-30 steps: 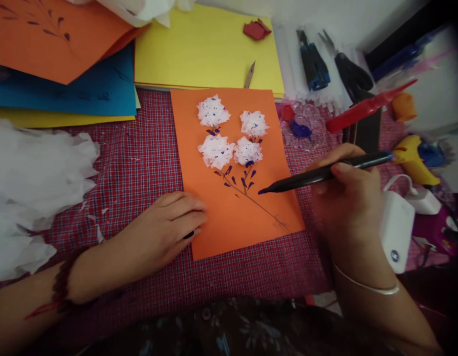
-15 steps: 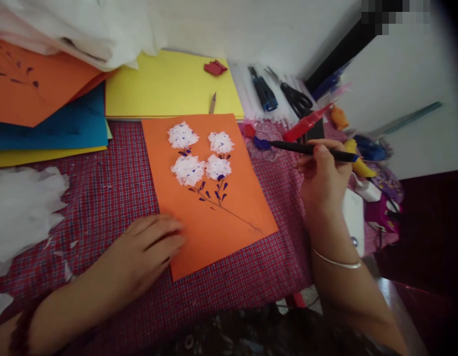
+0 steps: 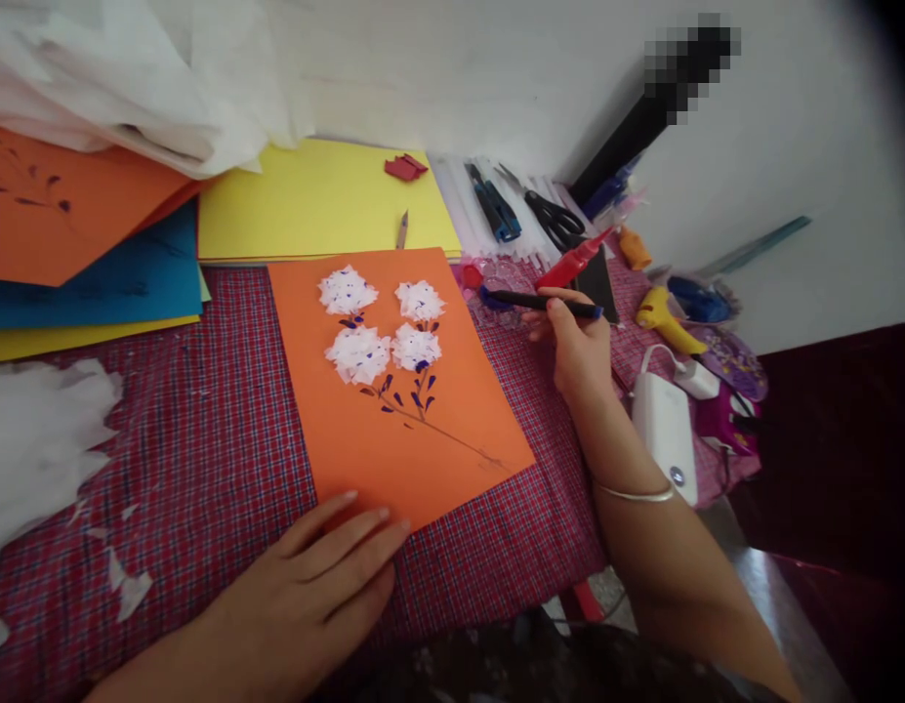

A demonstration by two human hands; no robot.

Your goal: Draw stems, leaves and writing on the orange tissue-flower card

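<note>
An orange card (image 3: 393, 430) lies on the red checked cloth (image 3: 225, 420), with several white tissue flowers (image 3: 383, 327) glued on it and blue painted leaves along a drawn stem. My left hand (image 3: 327, 586) lies flat with fingers stretched out, its fingertips on the card's near edge. My right hand (image 3: 576, 347) grips a black brush (image 3: 544, 303) to the right of the card. The brush tip rests in blue paint on a clear palette (image 3: 500, 283).
Yellow (image 3: 320, 195), blue (image 3: 107, 283) and orange (image 3: 63, 205) sheets are stacked at the back. White tissue (image 3: 34, 439) lies at left. Scissors (image 3: 551, 215), a red-handled tool (image 3: 576, 259), a yellow glue gun (image 3: 664, 317) and a white box (image 3: 668, 430) crowd the right side.
My right hand carried the brush from above the painted stem over to the palette at right. My left hand slid back along the card toward its near edge. The view tilted up.
</note>
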